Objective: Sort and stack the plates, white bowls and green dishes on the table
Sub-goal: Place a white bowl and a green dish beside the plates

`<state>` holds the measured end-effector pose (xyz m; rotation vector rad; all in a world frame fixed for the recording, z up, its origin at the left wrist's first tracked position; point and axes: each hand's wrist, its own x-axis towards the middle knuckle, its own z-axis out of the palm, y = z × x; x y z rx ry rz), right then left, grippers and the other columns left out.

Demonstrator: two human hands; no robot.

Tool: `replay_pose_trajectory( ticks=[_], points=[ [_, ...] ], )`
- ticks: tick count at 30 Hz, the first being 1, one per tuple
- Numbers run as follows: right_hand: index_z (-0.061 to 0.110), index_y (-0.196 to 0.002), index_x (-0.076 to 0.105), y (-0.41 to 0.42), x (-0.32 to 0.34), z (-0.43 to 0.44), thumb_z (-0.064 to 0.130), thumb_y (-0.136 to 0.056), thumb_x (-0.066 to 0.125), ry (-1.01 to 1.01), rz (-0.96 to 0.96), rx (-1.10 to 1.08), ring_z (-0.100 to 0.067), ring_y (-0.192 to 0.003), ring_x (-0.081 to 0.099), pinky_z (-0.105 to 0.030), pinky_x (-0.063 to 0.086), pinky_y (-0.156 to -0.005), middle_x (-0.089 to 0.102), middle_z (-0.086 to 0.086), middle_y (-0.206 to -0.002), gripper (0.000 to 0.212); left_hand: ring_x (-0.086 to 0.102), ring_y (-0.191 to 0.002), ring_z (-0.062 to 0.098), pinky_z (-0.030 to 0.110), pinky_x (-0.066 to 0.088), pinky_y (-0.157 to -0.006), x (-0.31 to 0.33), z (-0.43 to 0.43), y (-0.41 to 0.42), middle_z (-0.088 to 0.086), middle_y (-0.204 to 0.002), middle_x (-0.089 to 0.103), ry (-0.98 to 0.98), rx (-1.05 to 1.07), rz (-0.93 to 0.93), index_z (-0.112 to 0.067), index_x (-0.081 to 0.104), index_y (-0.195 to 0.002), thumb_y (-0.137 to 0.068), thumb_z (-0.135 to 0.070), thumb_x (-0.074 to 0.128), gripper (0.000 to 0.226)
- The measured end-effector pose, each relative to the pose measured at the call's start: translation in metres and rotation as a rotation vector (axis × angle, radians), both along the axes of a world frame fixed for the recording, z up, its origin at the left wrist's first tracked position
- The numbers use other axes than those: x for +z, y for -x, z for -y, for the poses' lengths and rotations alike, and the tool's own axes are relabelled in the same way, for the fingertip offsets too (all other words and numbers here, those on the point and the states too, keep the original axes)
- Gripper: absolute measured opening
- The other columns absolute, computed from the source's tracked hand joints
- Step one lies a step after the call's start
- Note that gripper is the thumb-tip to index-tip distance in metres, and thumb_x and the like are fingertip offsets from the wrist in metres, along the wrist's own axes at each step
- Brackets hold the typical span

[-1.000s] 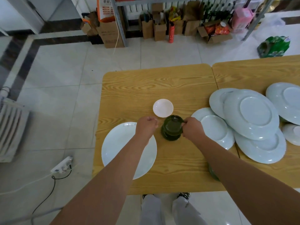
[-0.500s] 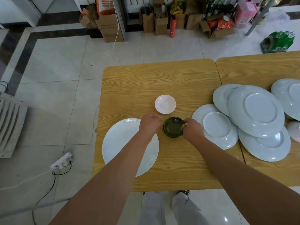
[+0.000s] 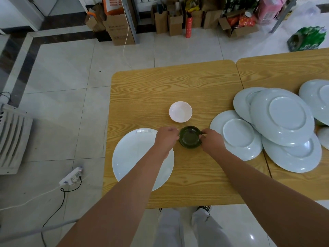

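Centrally, both hands, left (image 3: 166,139) and right (image 3: 211,142), pinch one round glossy green dish (image 3: 190,138); one white bowl (image 3: 180,111); wood-grain table (image 3: 174,86).

Dark green dish (image 3: 190,138), white bowl (image 3: 180,111), pale blue-white plates (image 3: 283,116), yellow wood-grain table (image 3: 160,86), grey-white floor tiles (image 3: 62,68)

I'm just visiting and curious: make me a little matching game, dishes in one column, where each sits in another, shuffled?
Things:
1. green dish
2. white bowl
3. lone plate
4. overlapping plates

Places:
A. partly under the left forearm
B. between both hands
C. piled at the table's right
D. alone, just beyond the green dish

Pairs: 1-B, 2-D, 3-A, 4-C
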<state>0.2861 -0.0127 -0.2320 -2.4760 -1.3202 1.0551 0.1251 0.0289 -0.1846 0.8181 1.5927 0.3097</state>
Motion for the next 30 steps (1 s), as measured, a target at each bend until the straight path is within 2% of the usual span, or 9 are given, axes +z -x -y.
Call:
replay_pose_trajectory(
  ticks=[5,8,11,13,16,19,20,24,30],
  points=[
    [0.013,-0.127,0.059,0.0,-0.002,-0.002,0.022,-0.101,0.051,-0.003,-0.038,-0.036,-0.023,-0.095,0.062,-0.034,0.053,-0.088,0.066,-0.01,-0.111,0.029,0.064,-0.111,0.02,0.041,0.049,-0.104,-0.003,0.006,-0.001,0.005,-0.119,0.066,-0.008,-0.01,-0.008,-0.017,0.063,-0.123,-0.095,-0.02,0.059,0.029],
    [0.013,-0.127,0.059,-0.002,-0.003,0.002,0.028,-0.1,0.052,-0.021,-0.106,-0.087,-0.025,-0.092,0.065,-0.038,0.056,-0.087,0.067,-0.011,-0.105,0.031,0.065,-0.108,0.02,0.041,0.05,-0.102,-0.004,0.009,-0.002,0.005,-0.116,0.068,-0.027,-0.026,-0.022,-0.018,0.065,-0.119,-0.094,-0.02,0.061,0.026],
    [0.015,-0.127,0.059,-0.011,0.002,0.009,0.026,-0.099,0.055,-0.044,-0.141,-0.147,-0.025,-0.091,0.067,-0.041,0.058,-0.087,0.067,-0.01,-0.108,0.031,0.066,-0.107,0.021,0.04,0.051,-0.101,-0.001,0.012,-0.007,0.006,-0.113,0.069,-0.027,-0.021,-0.002,-0.022,0.067,-0.096,-0.092,-0.017,0.061,0.009],
    [0.016,-0.126,0.059,-0.021,0.006,0.017,0.026,-0.098,0.058,-0.079,-0.172,-0.193,-0.025,-0.091,0.067,-0.041,0.059,-0.085,0.068,-0.009,-0.108,0.03,0.067,-0.105,0.02,0.04,0.052,-0.099,0.001,0.018,-0.015,0.006,-0.112,0.069,-0.03,-0.036,0.001,-0.028,0.064,-0.086,-0.092,-0.016,0.061,0.014],
    [0.015,-0.124,0.06,-0.043,0.019,0.034,0.032,-0.095,0.061,-0.116,-0.21,-0.244,-0.026,-0.091,0.068,-0.042,0.058,-0.083,0.069,-0.01,-0.108,0.033,0.07,-0.098,0.016,0.038,0.054,-0.097,0.003,0.031,-0.038,0.004,-0.107,0.072,-0.028,-0.079,0.034,-0.025,0.067,-0.088,-0.09,-0.016,0.062,0.01],
    [0.016,-0.119,0.059,-0.068,0.035,0.059,0.03,-0.096,0.061,-0.109,-0.228,-0.292,-0.021,-0.076,0.068,-0.032,0.057,-0.066,0.071,-0.012,-0.095,0.027,0.07,-0.096,0.018,0.038,0.055,-0.094,0.0,0.048,-0.062,0.004,-0.098,0.073,-0.007,-0.098,0.07,-0.018,0.07,-0.094,-0.091,-0.014,0.061,0.01],
    [0.017,-0.119,0.059,-0.077,0.039,0.068,0.028,-0.096,0.06,-0.105,-0.215,-0.303,-0.02,-0.074,0.067,-0.03,0.057,-0.066,0.071,-0.011,-0.093,0.026,0.069,-0.097,0.019,0.037,0.055,-0.094,-0.001,0.053,-0.071,0.003,-0.096,0.072,0.004,-0.12,0.08,-0.016,0.068,-0.098,-0.092,-0.014,0.06,0.01],
    [0.017,-0.118,0.062,-0.107,0.042,0.103,0.029,-0.096,0.061,-0.089,-0.138,-0.349,-0.021,-0.079,0.067,-0.034,0.057,-0.075,0.071,-0.009,-0.096,0.026,0.067,-0.098,0.015,0.033,0.054,-0.094,-0.001,0.075,-0.1,0.001,-0.099,0.071,0.041,-0.177,0.117,-0.01,0.065,-0.112,-0.092,-0.015,0.062,0.021],
    [0.014,-0.116,0.06,-0.125,0.031,0.152,0.025,-0.096,0.06,-0.042,-0.134,-0.427,-0.017,-0.068,0.066,-0.029,0.052,-0.062,0.069,-0.009,-0.086,0.023,0.066,-0.103,0.016,0.033,0.053,-0.096,-0.009,0.106,-0.117,0.003,-0.108,0.07,0.059,-0.244,0.139,-0.012,0.063,-0.119,-0.094,-0.017,0.059,0.025]
  ],
)
